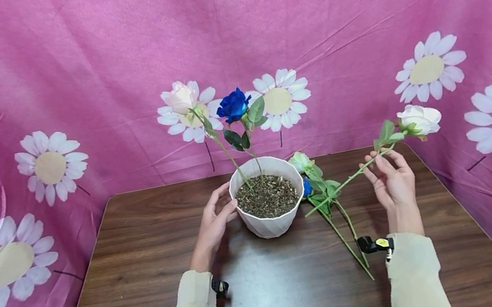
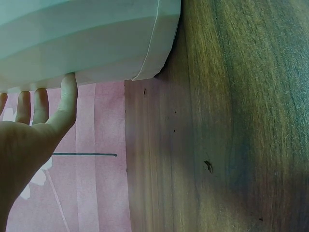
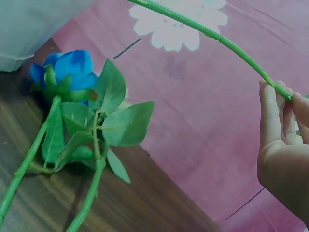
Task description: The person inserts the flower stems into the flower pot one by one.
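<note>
A white flowerpot [image 1: 273,224] filled with dark soil stands toward the back of the table. My left hand [image 1: 211,223] rests against its left side; the left wrist view has several fingertips touching the pot wall [image 2: 87,43]. Two artificial roses stand in the soil: a pale pink rose [image 1: 181,98] leaning left and a blue rose [image 1: 233,105]. Right of the pot, my right hand [image 1: 396,184] pinches the green stem [image 3: 217,36] of a white rose [image 1: 420,119]. Its bloom points up to the right, and the stem slants down toward the pot.
Beside the pot on the right lie two more roses, a greenish-white rose [image 1: 300,161] and a blue rose [image 3: 67,72], stems toward the front. A pink cloth [image 1: 109,51] with printed daisies hangs around the wooden table [image 1: 159,278].
</note>
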